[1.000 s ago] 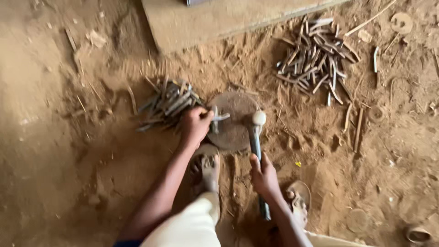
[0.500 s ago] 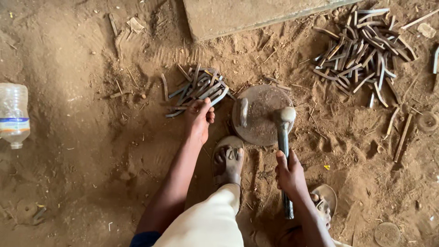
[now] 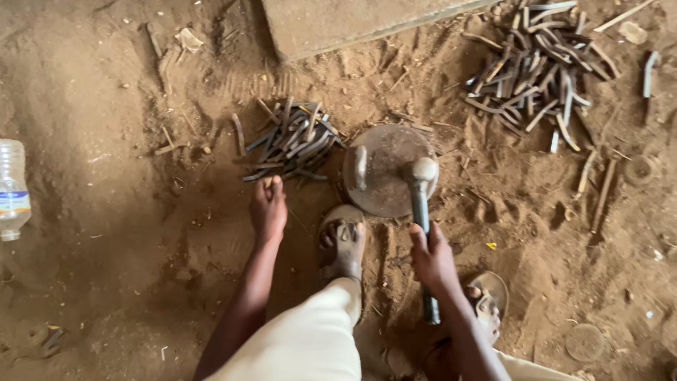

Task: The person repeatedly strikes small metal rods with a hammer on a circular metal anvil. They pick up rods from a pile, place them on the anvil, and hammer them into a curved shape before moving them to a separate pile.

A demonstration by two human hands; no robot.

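Note:
My right hand (image 3: 431,257) grips the dark handle of a hammer (image 3: 422,185). Its metal head rests on a round metal plate (image 3: 386,169) set in the sandy ground. A short metal piece (image 3: 360,166) lies on the plate's left part. My left hand (image 3: 269,208) reaches forward with fingers together, its tips at the near edge of a pile of short metal rods (image 3: 293,139). I cannot see anything held in it. My sandalled left foot (image 3: 342,243) sits just below the plate.
A larger heap of bent metal rods (image 3: 537,69) lies at the upper right. A flat slab (image 3: 338,21) stands at the top. A clear plastic bottle (image 3: 13,190) lies at the left edge. My other sandalled foot (image 3: 486,303) is at the lower right.
My left hand has drawn back from the plate to the near edge of the small rod pile. The hammer head has stayed on the plate. The view shifted and the bottle came into sight.

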